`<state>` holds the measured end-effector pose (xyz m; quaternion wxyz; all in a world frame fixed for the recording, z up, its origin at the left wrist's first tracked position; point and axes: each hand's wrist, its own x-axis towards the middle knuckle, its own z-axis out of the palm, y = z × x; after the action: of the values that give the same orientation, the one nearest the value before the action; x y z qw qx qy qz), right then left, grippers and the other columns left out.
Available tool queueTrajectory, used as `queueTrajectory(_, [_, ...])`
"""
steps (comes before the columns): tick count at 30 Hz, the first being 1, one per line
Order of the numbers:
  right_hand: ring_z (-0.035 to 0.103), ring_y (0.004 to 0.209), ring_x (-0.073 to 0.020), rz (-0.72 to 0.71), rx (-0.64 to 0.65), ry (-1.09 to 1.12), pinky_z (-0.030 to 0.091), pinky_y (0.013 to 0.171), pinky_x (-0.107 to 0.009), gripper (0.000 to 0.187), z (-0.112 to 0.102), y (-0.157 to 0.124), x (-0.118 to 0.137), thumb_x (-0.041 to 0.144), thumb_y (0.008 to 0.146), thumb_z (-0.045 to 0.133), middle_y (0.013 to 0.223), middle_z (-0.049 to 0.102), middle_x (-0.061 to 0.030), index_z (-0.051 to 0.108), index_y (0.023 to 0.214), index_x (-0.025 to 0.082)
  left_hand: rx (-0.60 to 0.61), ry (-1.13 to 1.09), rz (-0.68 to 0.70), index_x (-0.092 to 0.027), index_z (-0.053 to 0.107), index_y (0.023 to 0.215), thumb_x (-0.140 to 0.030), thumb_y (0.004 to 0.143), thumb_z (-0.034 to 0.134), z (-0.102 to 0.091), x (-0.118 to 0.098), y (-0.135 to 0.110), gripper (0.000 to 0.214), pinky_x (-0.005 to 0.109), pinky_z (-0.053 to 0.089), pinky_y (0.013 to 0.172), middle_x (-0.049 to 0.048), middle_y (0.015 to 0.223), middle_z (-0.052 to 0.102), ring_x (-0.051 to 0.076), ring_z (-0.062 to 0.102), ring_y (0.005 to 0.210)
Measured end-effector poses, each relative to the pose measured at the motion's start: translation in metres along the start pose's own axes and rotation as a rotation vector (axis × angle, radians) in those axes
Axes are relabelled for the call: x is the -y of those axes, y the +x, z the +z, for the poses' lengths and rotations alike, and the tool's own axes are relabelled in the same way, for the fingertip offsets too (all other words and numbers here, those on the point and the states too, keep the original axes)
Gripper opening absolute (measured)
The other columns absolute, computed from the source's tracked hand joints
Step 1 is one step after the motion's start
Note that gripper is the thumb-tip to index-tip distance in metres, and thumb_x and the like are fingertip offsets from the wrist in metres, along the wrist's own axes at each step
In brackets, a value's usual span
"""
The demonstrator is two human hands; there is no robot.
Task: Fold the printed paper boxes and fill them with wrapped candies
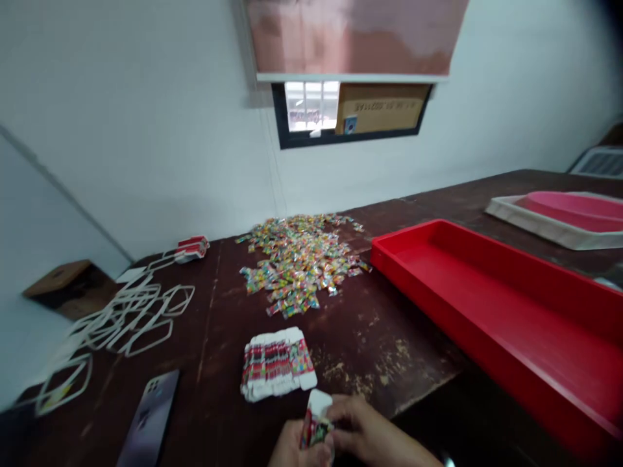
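Note:
At the bottom of the view, my left hand [294, 447] and my right hand [357, 428] are closed around one small printed cardboard box [316, 421]. Its white end flap stands up, and the print is red with a dark picture. Fingers cover much of its lower part. Just beyond my hands lies a stack of flat printed cartons [275, 363] with white flaps. Behind that stack spreads a heap of small wrapped candies [302, 259] in bright, mixed colours.
A long red tray [487, 292] sits on the right of the dark table [224, 415]. To the left are a phone [150, 418], tangled white straps [131, 311] and a brown box [73, 285]. A pink tray [579, 211] in a white frame lies at far right.

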<state>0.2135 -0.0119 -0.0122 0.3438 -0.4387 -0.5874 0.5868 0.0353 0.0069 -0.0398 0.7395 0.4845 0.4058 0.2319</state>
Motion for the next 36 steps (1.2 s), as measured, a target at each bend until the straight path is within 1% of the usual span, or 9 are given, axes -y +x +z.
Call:
queueTrajectory(5, [0.056, 0.076, -0.0135, 0.02, -0.169, 0.192, 0.045, 0.07, -0.024, 0.027, 0.009, -0.025, 0.001, 0.03, 0.082, 0.063, 0.087, 0.062, 0.0011, 0.053, 0.105, 0.022, -0.27, 0.162, 0.162, -0.022, 0.05, 0.123, -0.041, 0.079, 0.065, 0.007, 0.004, -0.023, 0.051, 0.025, 0.042, 0.068, -0.0019, 0.073, 0.054, 0.013, 0.051, 0.068])
queueTrajectory(10, [0.049, 0.05, -0.0065, 0.283, -0.191, 0.709, 0.042, 0.052, -0.018, 0.031, 0.02, -0.038, -0.028, 0.044, 0.082, 0.063, 0.064, 0.054, 0.005, 0.054, 0.099, 0.019, -0.119, 0.281, 0.143, -0.018, 0.057, 0.117, -0.036, 0.08, 0.062, 0.002, 0.002, -0.036, 0.042, 0.021, 0.04, 0.065, -0.0036, 0.068, 0.05, 0.01, 0.047, 0.062])
queueTrajectory(14, [0.049, 0.052, -0.0046, 0.432, -0.115, 0.845, 0.045, 0.051, -0.016, 0.031, 0.022, -0.039, -0.039, 0.036, 0.071, 0.076, 0.066, 0.055, 0.0041, 0.062, 0.09, 0.016, -0.073, 0.31, 0.123, -0.019, 0.066, 0.111, -0.033, 0.078, 0.064, -0.003, 0.004, -0.047, 0.036, 0.023, 0.041, 0.069, 0.0012, 0.076, 0.062, 0.013, 0.053, 0.066])
queueTrajectory(18, [0.053, 0.056, -0.0059, 0.447, -0.028, 0.761, 0.051, 0.056, -0.019, 0.033, 0.019, -0.033, -0.029, 0.035, 0.068, 0.078, 0.069, 0.059, 0.0018, 0.066, 0.09, 0.014, -0.179, 0.233, 0.072, -0.017, 0.075, 0.087, -0.036, 0.076, 0.065, -0.003, 0.001, -0.052, 0.024, 0.027, 0.042, 0.077, 0.0069, 0.086, 0.069, 0.02, 0.058, 0.08])
queueTrajectory(21, [0.054, 0.056, -0.0063, 0.433, -0.003, 0.721, 0.052, 0.059, -0.021, 0.033, 0.022, -0.031, -0.023, 0.037, 0.068, 0.077, 0.068, 0.061, 0.0014, 0.067, 0.088, 0.013, -0.241, 0.025, -0.04, -0.017, 0.071, 0.097, -0.037, 0.074, 0.066, 0.001, 0.002, -0.051, 0.031, 0.028, 0.043, 0.073, 0.0046, 0.081, 0.068, 0.018, 0.057, 0.075])
queueTrajectory(24, [0.054, 0.055, -0.0065, 0.398, 0.026, 0.613, 0.05, 0.058, -0.021, 0.032, 0.025, -0.028, -0.021, 0.039, 0.071, 0.074, 0.071, 0.063, 0.0004, 0.068, 0.088, 0.013, -0.133, -0.361, -0.184, -0.019, 0.059, 0.116, -0.03, 0.066, 0.069, 0.006, 0.009, -0.046, 0.052, 0.029, 0.045, 0.074, 0.0023, 0.083, 0.066, 0.016, 0.058, 0.074])
queueTrajectory(29, [0.057, 0.062, -0.0125, 0.164, 0.04, 0.071, 0.048, 0.061, -0.025, 0.02, 0.021, -0.016, -0.005, 0.034, 0.077, 0.067, 0.072, 0.063, -0.0015, 0.071, 0.081, 0.015, 0.108, -0.628, -0.427, -0.012, 0.062, 0.098, -0.026, 0.063, 0.064, 0.01, 0.027, -0.037, 0.038, 0.034, 0.044, 0.076, 0.0067, 0.08, 0.066, 0.02, 0.062, 0.076])
queueTrajectory(32, [0.061, 0.079, -0.0167, -0.058, 0.087, -0.154, 0.049, 0.075, -0.029, 0.025, 0.022, -0.011, 0.008, 0.032, 0.088, 0.055, 0.084, 0.066, -0.0051, 0.074, 0.082, 0.018, 0.018, -0.7, -0.349, -0.014, 0.064, 0.095, -0.029, 0.07, 0.063, 0.009, 0.035, -0.034, 0.03, 0.034, 0.043, 0.082, 0.0065, 0.086, 0.067, 0.02, 0.062, 0.082])
queueTrajectory(36, [0.063, 0.082, -0.0188, -0.03, 0.037, -0.09, 0.05, 0.075, -0.032, 0.028, 0.029, -0.008, -0.002, 0.035, 0.089, 0.054, 0.087, 0.068, -0.0071, 0.076, 0.084, 0.02, -0.006, -0.746, -0.2, -0.016, 0.065, 0.099, -0.025, 0.07, 0.063, 0.003, 0.046, -0.033, 0.03, 0.036, 0.041, 0.087, 0.0073, 0.093, 0.068, 0.023, 0.063, 0.091])
